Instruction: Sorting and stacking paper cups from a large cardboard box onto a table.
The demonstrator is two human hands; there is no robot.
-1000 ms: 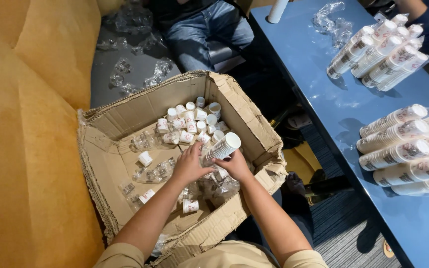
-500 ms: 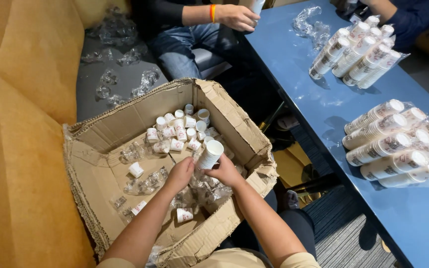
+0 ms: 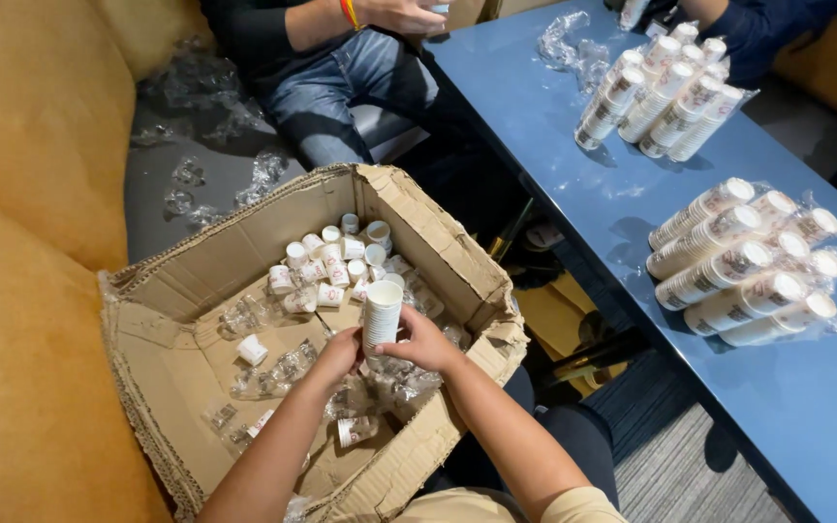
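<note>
1. The left hand (image 3: 339, 351) and the right hand (image 3: 425, 341) meet over the open cardboard box (image 3: 438, 254), both closed around the bottom of an upright stack of small white paper cups (image 3: 381, 314).
2. The left hand's fingers curl onto the stack's lower left side; the right hand's thumb and fingers press on its lower right side — so the stack is clamped between the two hands, with its open rim at the top.
3. The stack stands just above the box's middle, nearer the right wall than the left.
4. Inside the box, at the far side, a cluster of loose white cups (image 3: 333, 262) sits rim-up or tipped over, packed close together.
5. One single white cup (image 3: 252, 350) lies apart to the left on the box floor, and another cup on its side (image 3: 357, 430) lies near the hands, towards the near edge.
6. Crumpled clear plastic wrap (image 3: 281, 368) is scattered across the box floor; what lies under it near the hands is hard to make out.
7. The box rests on a yellow-orange sofa (image 3: 31, 194), its flaps folded outwards.
8. To the right is a blue table (image 3: 554, 136) bearing two bundles of wrapped cup stacks lying on their sides — a near bundle (image 3: 743, 260) and a far bundle (image 3: 653, 97).
9. At the far end sits another person in jeans (image 3: 341, 82), one hand (image 3: 404, 15) at the table's far corner.
10. More clear wrap (image 3: 573, 44) lies on the table's far end.
</note>
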